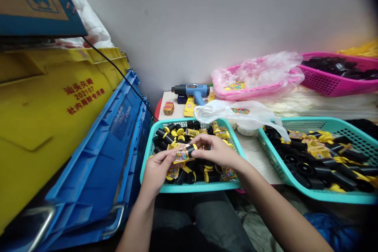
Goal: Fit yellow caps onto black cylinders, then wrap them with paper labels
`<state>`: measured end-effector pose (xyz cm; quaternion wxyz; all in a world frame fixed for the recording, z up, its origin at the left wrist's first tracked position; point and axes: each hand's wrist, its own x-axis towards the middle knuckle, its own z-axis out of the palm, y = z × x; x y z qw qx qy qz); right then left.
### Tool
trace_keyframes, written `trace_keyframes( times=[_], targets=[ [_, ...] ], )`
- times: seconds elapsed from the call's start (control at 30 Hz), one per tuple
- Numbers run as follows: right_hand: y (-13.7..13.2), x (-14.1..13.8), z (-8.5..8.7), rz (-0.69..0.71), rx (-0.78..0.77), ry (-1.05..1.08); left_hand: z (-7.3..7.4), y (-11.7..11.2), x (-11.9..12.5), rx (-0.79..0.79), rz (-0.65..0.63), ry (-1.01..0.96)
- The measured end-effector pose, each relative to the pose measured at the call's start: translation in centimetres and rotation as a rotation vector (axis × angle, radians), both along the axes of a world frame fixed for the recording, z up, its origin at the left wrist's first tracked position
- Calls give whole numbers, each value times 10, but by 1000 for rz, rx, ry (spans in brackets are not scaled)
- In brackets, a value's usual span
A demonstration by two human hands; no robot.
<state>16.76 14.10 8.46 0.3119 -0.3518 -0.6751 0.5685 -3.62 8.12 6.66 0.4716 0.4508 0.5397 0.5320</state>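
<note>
Over the near turquoise basket (pixel 193 189), my two hands meet in front of me. My left hand (pixel 159 167) pinches a small printed plastic packet (pixel 180 155) by its left edge. Between the thumb and fingers of my right hand (pixel 211 150) is a small black tube with a yellow end (pixel 189 149), lying against the packet's right side. Whether the two are joined I cannot tell. Below them the basket holds many more black tubes (pixel 168 138) with yellow caps, mixed with yellow printed packets (pixel 223 134).
A second turquoise basket (pixel 310 197) of black and yellow pieces is at right. Behind stand a heat gun (pixel 193 90), a white plastic bag (pixel 251 110) and pink baskets (pixel 327 82). Yellow (pixel 44 114) and blue crates (pixel 100 165) rise at left, with a black cable (pixel 124 76) hanging across.
</note>
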Motion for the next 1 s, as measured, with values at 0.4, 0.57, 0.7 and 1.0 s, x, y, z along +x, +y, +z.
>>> trace_keyframes(
  times=[0.4,0.57,0.7,1.0],
  targets=[
    [-31,-18,-19,129,-570,558,13,-7,21,7,-118,-134],
    [-39,-29,-24,41,-552,618,13,-12,22,19,-103,-77],
    [-42,-33,-31,13,-506,585,7,-15,19,44,-150,-46],
    [-43,-9,-14,-18,-55,301,7,-24,22,-34,-224,-416]
  ],
)
